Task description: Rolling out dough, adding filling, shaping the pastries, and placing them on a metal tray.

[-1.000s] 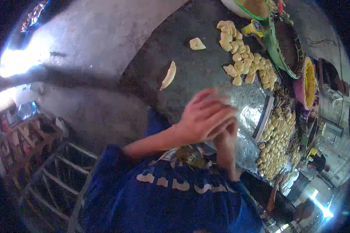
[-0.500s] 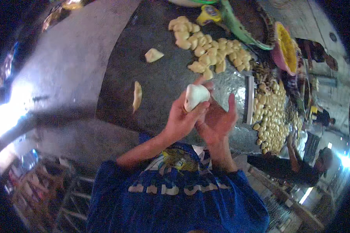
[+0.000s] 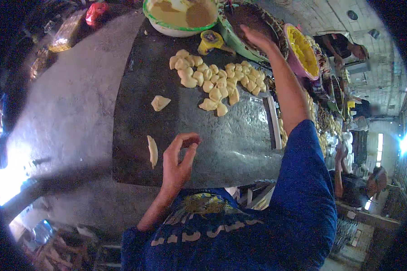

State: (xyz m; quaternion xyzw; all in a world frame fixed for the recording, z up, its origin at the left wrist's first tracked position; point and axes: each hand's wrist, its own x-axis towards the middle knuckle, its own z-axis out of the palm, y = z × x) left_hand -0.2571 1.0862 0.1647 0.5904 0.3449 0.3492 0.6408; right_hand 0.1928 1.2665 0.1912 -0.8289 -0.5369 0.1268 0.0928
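My left hand (image 3: 178, 158) hovers over the near part of the dark table, its fingers curled in a loose C. Thumb and forefinger are a little apart, and no dough shows between them. Beside it on the left lies a thin dough strip (image 3: 153, 152). Farther up is a single dough lump (image 3: 160, 103). My right hand (image 3: 257, 38) reaches far forward over the green basin (image 3: 230, 34) with dark contents. Its fingers are stretched out and hold nothing that I can see. Many small dough pieces (image 3: 215, 83) lie clustered between the hands.
A white bowl with a green rim (image 3: 178, 30) stands at the far edge, near a yellow container with a handle (image 3: 210, 42). A pink basin (image 3: 303, 52) with yellow contents is right of my forearm. A metal bar (image 3: 272, 122) edges the table. Other people (image 3: 359, 187) are at the right.
My hands have separated. The white dough piece they held is no longer visible. My right hand has moved far forward to the green basin; my left has moved left and nearer. The view has shifted.
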